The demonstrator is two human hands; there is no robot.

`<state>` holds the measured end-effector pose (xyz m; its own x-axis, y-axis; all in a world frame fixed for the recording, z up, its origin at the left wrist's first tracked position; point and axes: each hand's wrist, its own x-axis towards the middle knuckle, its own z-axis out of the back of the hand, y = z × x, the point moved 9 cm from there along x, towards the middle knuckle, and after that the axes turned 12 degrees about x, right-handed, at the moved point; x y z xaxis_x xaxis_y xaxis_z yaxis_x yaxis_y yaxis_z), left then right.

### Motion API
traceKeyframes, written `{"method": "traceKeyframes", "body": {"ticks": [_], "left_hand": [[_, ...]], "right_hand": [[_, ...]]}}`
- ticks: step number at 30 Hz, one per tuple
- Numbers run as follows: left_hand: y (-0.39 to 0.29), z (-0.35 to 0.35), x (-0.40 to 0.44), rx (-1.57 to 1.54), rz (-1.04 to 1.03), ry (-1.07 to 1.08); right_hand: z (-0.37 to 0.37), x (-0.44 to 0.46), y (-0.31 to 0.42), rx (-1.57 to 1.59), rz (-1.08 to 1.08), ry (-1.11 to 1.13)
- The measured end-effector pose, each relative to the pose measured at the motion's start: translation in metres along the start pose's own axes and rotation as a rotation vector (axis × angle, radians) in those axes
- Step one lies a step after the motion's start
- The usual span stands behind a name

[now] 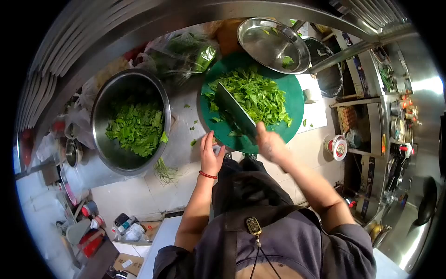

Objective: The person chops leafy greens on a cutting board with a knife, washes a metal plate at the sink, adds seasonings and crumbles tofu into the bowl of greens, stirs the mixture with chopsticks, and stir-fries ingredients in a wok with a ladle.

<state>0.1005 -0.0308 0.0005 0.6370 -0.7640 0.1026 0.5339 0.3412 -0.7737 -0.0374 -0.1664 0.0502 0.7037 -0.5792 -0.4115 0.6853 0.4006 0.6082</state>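
Note:
My right hand (272, 145) grips the handle of a cleaver (236, 111), its wide blade slanting over the green round cutting board (295, 109). Right of the blade lies a heap of chopped leafy greens (265, 95); some pieces lie on its left side too. At the board's lower left edge is my left hand (211, 156), fingers apart and holding nothing, with a red bead bracelet (207, 175) on the wrist. To the left, a large steel bowl (102, 125) holds more cut greens (137, 128).
A steel pan (265, 42) with a few leaf bits stands behind the board. Bagged greens (186, 51) lie at the back left. Thin stems (166, 172) hang at the counter's front edge. A white tub (336, 148) stands at the right, near shelves. A steel shelf (195, 21) runs overhead.

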Motion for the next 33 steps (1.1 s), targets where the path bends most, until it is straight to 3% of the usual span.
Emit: {"method": "traceKeyframes", "body": {"ticks": [4,8,10,14,15,17,19,21,23,25,29,33], "left_hand": [[0.004,0.007,0.011,0.030,-0.045,-0.018],[-0.011,0.009,0.022,0.091,-0.064,-0.051],[-0.013,0.008,0.029,0.050,-0.085,-0.053],[-0.012,0.024,0.022,0.107,-0.110,-0.118],[-0.005,0.020,0.020,0.090,-0.109,-0.133],[-0.007,0.018,0.013,0.069,-0.111,-0.130],[-0.023,0.023,0.017,0.019,-0.115,-0.138],[-0.034,0.030,0.015,0.105,-0.191,-0.175],[-0.027,0.029,0.011,0.130,-0.178,-0.145],[-0.018,0.025,0.011,0.150,-0.184,-0.135],[-0.029,0.019,0.016,0.134,-0.134,-0.118],[-0.031,0.011,0.011,0.118,-0.143,-0.066]], "right_hand": [[0.064,-0.001,0.013,-0.201,0.013,0.008],[0.033,0.039,-0.052,-0.234,0.036,0.011],[0.061,0.045,-0.044,-0.284,0.016,0.043],[0.132,0.035,0.006,-0.388,0.207,0.012],[0.136,0.045,0.002,-0.482,0.143,0.028],[0.111,0.077,-0.037,-0.469,0.223,0.021],[0.102,0.081,-0.053,-0.259,0.309,0.005],[0.117,0.083,-0.042,-0.391,0.254,0.128],[0.146,0.083,-0.023,-0.344,0.312,0.156],[0.160,0.084,-0.017,-0.441,0.237,0.113],[0.124,0.115,-0.069,-0.325,0.234,0.066],[0.146,0.080,-0.033,-0.356,0.143,0.150]]}}
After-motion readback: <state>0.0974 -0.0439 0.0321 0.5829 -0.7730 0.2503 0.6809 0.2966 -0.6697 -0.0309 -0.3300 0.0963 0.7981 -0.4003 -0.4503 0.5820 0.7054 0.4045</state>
